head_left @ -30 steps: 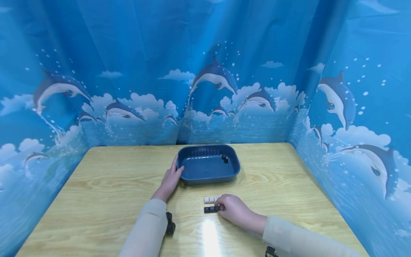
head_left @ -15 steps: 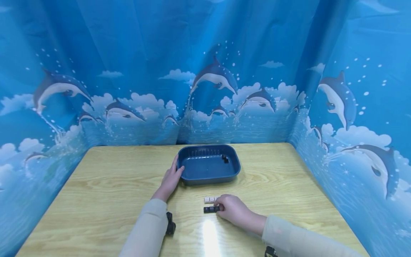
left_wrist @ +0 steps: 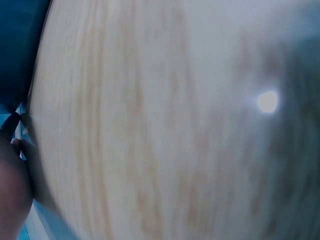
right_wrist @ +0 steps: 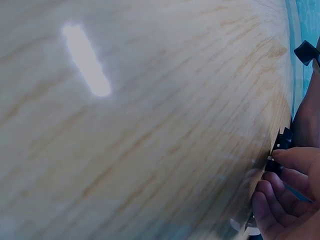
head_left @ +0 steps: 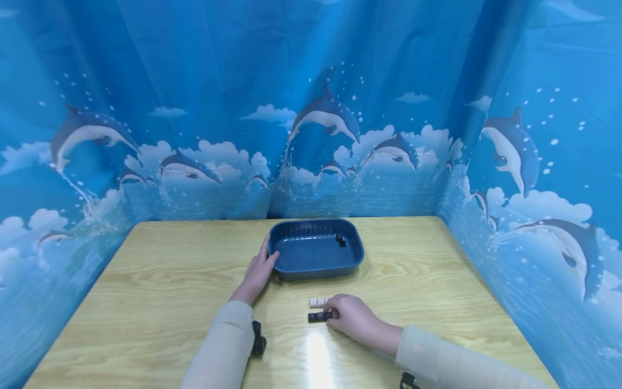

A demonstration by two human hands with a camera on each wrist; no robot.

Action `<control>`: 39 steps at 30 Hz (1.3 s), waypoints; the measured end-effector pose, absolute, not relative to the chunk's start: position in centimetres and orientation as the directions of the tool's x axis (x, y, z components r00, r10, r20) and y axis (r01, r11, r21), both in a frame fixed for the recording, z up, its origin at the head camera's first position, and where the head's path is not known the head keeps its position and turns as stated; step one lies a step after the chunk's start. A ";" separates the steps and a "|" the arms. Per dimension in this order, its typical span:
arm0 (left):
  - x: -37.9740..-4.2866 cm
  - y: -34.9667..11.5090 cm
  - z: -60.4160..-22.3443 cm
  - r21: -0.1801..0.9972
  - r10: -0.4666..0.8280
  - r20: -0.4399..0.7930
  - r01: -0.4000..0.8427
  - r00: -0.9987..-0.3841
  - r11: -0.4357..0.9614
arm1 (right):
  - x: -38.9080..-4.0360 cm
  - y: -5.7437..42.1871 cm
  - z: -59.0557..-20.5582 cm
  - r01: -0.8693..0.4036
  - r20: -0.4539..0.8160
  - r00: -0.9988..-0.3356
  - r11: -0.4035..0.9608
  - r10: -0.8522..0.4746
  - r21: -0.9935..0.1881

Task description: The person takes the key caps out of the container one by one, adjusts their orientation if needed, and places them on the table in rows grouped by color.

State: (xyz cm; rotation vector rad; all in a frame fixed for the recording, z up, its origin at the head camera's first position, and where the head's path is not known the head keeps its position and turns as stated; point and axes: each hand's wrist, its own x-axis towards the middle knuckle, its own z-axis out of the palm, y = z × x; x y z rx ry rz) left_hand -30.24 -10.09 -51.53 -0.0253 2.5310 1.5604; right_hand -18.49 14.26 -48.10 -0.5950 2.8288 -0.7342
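A row of black keycaps (head_left: 313, 317) lies on the table in front of the person. My right hand (head_left: 357, 319) is at the row's right end, thumb and forefinger pinching a black keycap (right_wrist: 273, 166). Just behind runs a row of white keycaps (head_left: 313, 303), its right end covered by the right hand. Farther back stands a dark blue tray (head_left: 311, 272), with a few small black keycaps (head_left: 342, 243) in its right part. My left hand (head_left: 258, 272) holds the tray's left side, thumb over the rim and fingers along the outer wall.
The wooden table (head_left: 170, 286) extends to both sides of the tray. A blue curtain (head_left: 218, 108) with printed dolphins hangs along the back and sides. Light glares off the table's surface near the front. Dark wrist-worn devices (head_left: 257, 340) sit at both cuffs.
The right hand and the black row have shifted very slightly left. The left hand and tray hold still.
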 end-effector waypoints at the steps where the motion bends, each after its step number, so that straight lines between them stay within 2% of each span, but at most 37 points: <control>1: -30.2 -10.1 -51.5 0.885 0.073 -0.150 -0.101 -0.986 0.455 | -18.5 14.2 -48.1 -0.341 -0.051 -0.907 0.799 -0.418 -0.496; 9: -30.2 -10.2 -51.4 0.886 0.070 -0.153 -0.106 -0.986 0.451 | -18.7 14.2 -47.8 -0.344 -0.059 -0.903 0.799 -0.425 -0.493; 18: -30.3 -10.7 -51.7 0.889 0.065 -0.164 -0.119 -0.984 0.443 | -19.1 14.6 -45.7 -0.432 0.001 -0.873 0.772 -0.488 -0.467; 23: -30.2 -10.6 -51.9 0.888 0.067 -0.172 -0.126 -0.983 0.443 | -19.9 14.7 -43.5 -0.456 -0.019 -0.869 0.817 -0.494 -0.353; 26: -30.2 -10.5 -51.8 0.886 0.066 -0.168 -0.121 -0.983 0.448 | -20.7 14.9 -42.2 -0.479 -0.018 -0.864 0.832 -0.503 -0.278; 30: -30.2 -10.3 -51.6 0.886 0.065 -0.164 -0.118 -0.984 0.449 | -22.4 15.4 -40.7 -0.533 -0.002 -0.835 0.810 -0.550 -0.245; 39: -30.3 -10.2 -51.6 0.882 0.071 -0.148 -0.099 -0.986 0.461 | -26.9 16.4 -37.5 -0.576 -0.105 -0.793 0.794 -0.600 -0.196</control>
